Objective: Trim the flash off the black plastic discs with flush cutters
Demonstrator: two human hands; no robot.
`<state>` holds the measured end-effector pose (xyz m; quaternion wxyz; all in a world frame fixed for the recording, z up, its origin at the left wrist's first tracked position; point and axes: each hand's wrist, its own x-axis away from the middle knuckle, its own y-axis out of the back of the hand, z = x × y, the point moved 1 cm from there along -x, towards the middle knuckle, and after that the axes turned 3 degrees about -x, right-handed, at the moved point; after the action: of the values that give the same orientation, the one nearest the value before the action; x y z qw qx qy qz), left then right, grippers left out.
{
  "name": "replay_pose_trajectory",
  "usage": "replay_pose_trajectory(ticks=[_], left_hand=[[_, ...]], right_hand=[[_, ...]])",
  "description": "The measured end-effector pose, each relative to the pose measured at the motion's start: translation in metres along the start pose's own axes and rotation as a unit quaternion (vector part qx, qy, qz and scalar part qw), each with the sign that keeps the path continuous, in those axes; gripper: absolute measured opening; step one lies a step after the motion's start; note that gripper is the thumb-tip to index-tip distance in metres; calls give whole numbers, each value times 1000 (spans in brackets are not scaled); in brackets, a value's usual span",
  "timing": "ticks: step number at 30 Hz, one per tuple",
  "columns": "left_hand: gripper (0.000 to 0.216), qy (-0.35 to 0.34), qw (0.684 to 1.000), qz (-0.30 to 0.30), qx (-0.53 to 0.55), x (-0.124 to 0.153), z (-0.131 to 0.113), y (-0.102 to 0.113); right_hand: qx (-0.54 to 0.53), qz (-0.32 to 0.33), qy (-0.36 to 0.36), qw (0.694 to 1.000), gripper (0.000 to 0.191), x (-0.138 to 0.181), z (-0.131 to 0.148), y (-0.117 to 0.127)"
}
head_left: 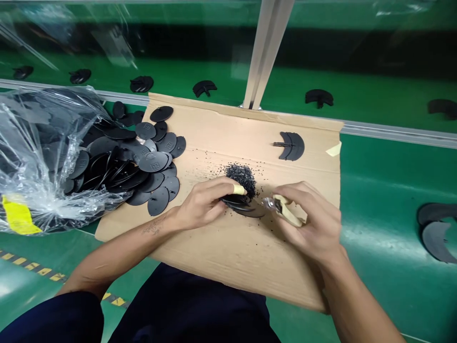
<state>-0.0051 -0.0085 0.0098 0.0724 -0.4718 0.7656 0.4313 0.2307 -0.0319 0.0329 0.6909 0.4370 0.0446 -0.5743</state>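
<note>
My left hand is closed on a few thin black plastic discs, held just above the cardboard sheet. Pale yellow tape wraps its thumb or finger tip. Close on the right, my right hand is closed around a small shiny tool; blur and the fingers hide its kind. Yellow tape covers fingers there too. The tool's tip is a short way from the discs, apart from them. Behind the discs lies a heap of tiny black plastic bits on the cardboard.
At left, a clear plastic bag with a yellow label spills many black discs onto the cardboard. A crescent-shaped black part lies at the back right. Several similar parts sit on the green surface behind a metal rail, near an upright post. More crescents lie far right.
</note>
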Motion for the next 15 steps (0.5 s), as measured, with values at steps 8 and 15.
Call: replay_pose_trajectory(ticks=[8, 15], left_hand=[[35, 30, 997, -19, 65, 0, -2, 0], [25, 30, 996, -25, 77, 1, -3, -2]], right_hand=[[115, 90, 31, 989, 26, -1, -9, 0], [176, 86, 50, 979, 22, -1, -5, 0]])
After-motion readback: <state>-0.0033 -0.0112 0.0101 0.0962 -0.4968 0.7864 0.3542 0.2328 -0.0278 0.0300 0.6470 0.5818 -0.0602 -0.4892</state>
